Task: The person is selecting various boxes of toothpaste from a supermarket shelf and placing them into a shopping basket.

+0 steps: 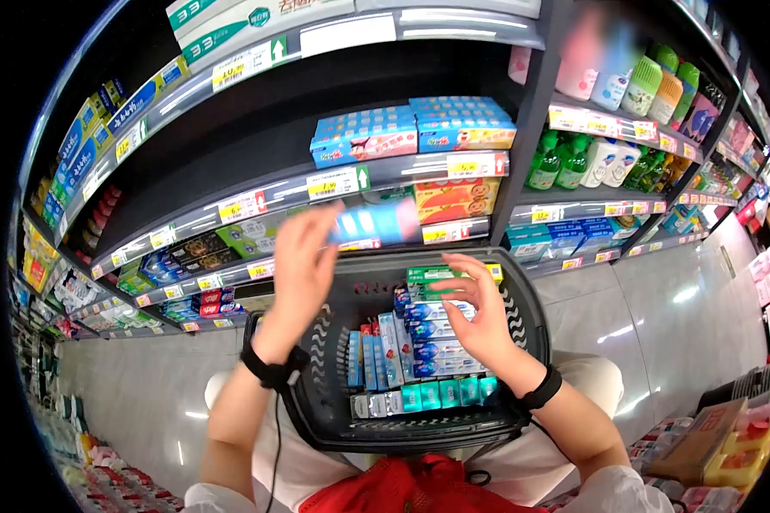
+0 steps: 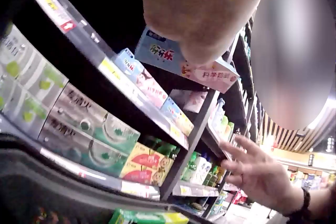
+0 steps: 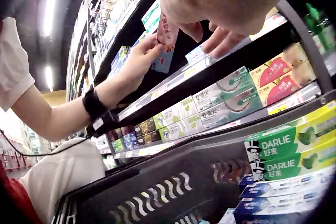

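Observation:
My left hand (image 1: 304, 265) grips one end of a blue and pink toothpaste box (image 1: 375, 223), blurred in the head view, in front of the shelf and above the far left part of the basket. In the left wrist view the toothpaste box shows its printed face and its pink edge. My right hand (image 1: 479, 312) hovers over the right side of the basket with fingers spread and holds nothing. Below it lie green Darlie toothpaste boxes (image 3: 286, 148). The black basket (image 1: 327, 376) holds rows of toothpaste boxes in blue, white and teal.
Similar blue and pink boxes (image 1: 364, 134) stand on the middle shelf, right of a dark bare stretch. Red and yellow boxes (image 1: 458, 201) sit on the shelf below. Bottles (image 1: 560, 161) fill the bay to the right. The basket stands between the person's knees, close against the shelf.

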Demonstrator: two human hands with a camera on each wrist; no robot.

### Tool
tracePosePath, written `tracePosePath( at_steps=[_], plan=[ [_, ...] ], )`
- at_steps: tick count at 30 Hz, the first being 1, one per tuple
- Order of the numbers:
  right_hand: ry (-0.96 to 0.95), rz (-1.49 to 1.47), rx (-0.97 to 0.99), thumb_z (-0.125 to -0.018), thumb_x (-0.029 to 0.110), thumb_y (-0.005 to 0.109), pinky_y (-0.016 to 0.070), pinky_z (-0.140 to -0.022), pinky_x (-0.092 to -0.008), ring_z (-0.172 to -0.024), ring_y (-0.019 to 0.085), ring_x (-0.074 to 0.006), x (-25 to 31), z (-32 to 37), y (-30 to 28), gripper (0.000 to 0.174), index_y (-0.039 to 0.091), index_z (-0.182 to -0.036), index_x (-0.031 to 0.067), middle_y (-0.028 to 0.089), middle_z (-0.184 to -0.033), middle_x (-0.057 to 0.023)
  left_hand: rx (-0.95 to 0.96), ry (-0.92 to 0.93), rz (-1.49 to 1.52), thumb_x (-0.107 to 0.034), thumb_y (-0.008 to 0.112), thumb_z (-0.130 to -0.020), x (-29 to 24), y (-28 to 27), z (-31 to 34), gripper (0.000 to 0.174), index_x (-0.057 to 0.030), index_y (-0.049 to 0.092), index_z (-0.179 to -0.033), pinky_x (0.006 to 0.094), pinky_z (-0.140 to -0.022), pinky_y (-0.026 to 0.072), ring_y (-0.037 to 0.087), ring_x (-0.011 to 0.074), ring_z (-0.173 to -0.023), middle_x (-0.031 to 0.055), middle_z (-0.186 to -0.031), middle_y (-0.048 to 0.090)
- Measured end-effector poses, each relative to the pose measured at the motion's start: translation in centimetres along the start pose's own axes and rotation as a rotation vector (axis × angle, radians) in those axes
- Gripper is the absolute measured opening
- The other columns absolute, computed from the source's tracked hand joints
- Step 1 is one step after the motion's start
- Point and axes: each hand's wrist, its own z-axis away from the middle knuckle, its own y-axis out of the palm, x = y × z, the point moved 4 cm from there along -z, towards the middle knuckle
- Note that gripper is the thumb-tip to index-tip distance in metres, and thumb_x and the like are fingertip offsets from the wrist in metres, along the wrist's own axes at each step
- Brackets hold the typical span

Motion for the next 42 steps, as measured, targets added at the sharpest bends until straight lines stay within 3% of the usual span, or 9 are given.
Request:
tracePosePath(
  at_steps=[4,8,11,15,23,31,34,37,42],
  plan=[
    [0.045,0.038,-0.024,-0.068,-0.015,0.051,0.0491,-0.069,-0.0264,-0.087,0.060,-0.0186,-0.6,-0.4,-1.0,0.051,0.040,-0.114,0.0043,0.044,-0.118,-0.0117,-0.130,0.090,-0.134,0.001,0.054,-0.075,2.4,0.0,-8.5,0.039,-0.0044,0.051,-0.114,0.0358,-0.082,0.0405,0.051,0.0316,-0.094,0.0140,-0.103,0.053],
    [0.075,-0.004,-0.020,-0.068,-0.014,0.052,0.0500,-0.064,-0.0255,-0.080,0.061,-0.0176,-0.6,-1.0,-1.2,0.048,0.042,-0.111,0.0031,0.048,-0.111,-0.0110,-0.089,0.127,-0.240,-0.007,0.054,-0.078,7.2,3.0,-14.1,0.036,-0.0077,0.053,-0.113,0.0398,-0.082,0.0400,0.051,0.0319,-0.095,0.0144,-0.104,0.054],
    [0.077,-0.023,-0.014,-0.068,-0.013,0.053,0.0500,-0.066,-0.0263,-0.079,0.060,-0.0175,0.0,-1.2,-1.2,0.048,0.042,-0.112,0.0033,0.050,-0.109,-0.0116,0.049,0.064,-0.388,-0.009,0.055,-0.077,10.6,6.3,-16.3,0.036,-0.0091,0.053,-0.114,0.0396,-0.085,0.0399,0.051,0.0328,-0.099,0.0143,-0.108,0.055],
    [0.055,-0.033,0.013,-0.068,-0.012,0.054,0.0489,-0.064,-0.0263,-0.077,0.060,-0.0173,0.7,-1.4,-1.5,0.049,0.043,-0.113,0.0038,0.051,-0.109,-0.0124,0.267,-0.187,-0.389,-0.011,0.056,-0.078,13.3,9.0,-18.3,0.039,-0.0107,0.052,-0.117,0.0376,-0.090,0.0395,0.049,0.0328,-0.107,0.0147,-0.118,0.051],
    [0.016,-0.008,0.009,-0.069,-0.012,0.054,0.0486,-0.063,-0.0261,-0.074,0.059,-0.0164,1.0,-1.5,-1.7,0.046,0.044,-0.110,0.0031,0.052,-0.105,-0.0121,0.639,-0.244,-0.071,-0.019,0.045,-0.088,12.5,11.8,-18.5,0.035,-0.0057,0.049,-0.119,0.0330,-0.095,0.0350,0.046,0.0308,-0.112,0.0150,-0.122,0.049],
    [0.033,0.012,0.048,-0.069,-0.011,0.054,0.0474,-0.061,-0.0254,-0.070,0.058,-0.0151,0.7,-1.2,-1.2,0.042,0.046,-0.108,0.0027,0.054,-0.098,-0.0108,0.678,-0.303,0.012,-0.033,0.028,-0.093,13.1,11.3,-17.3,0.044,-0.0066,0.044,-0.124,0.0323,-0.099,0.0304,0.040,0.0287,-0.118,0.0146,-0.131,0.040],
    [0.038,0.028,0.049,-0.069,-0.010,0.054,0.0470,-0.061,-0.0255,-0.069,0.058,-0.0147,0.6,-1.2,-1.1,0.041,0.047,-0.107,0.0027,0.054,-0.097,-0.0104,0.569,-0.328,-0.071,-0.038,0.026,-0.092,13.3,10.2,-16.8,0.050,-0.0044,0.044,-0.124,0.0319,-0.100,0.0279,0.038,0.0282,-0.120,0.0143,-0.132,0.039],
    [0.046,0.047,0.057,-0.070,-0.009,0.054,0.0469,-0.061,-0.0257,-0.068,0.058,-0.0148,0.4,-1.3,-0.8,0.039,0.047,-0.107,0.0027,0.055,-0.096,-0.0100,0.733,-0.312,-0.154,-0.046,0.019,-0.091,11.8,10.0,-15.5,0.060,-0.0057,0.027,-0.135,0.0319,-0.107,0.0136,0.019,0.0227,-0.131,0.0109,-0.141,0.024],
    [0.034,0.062,0.073,-0.070,-0.008,0.054,0.0464,-0.060,-0.0270,-0.067,0.057,-0.0155,-0.1,-1.1,-0.5,0.038,0.047,-0.106,0.0028,0.055,-0.096,-0.0100,0.805,-0.292,-0.236,-0.047,0.019,-0.091,11.3,9.6,-15.3,0.061,-0.0063,0.021,-0.137,0.0340,-0.108,0.0115,0.015,0.0240,-0.132,0.0112,-0.143,0.018]
  ],
)
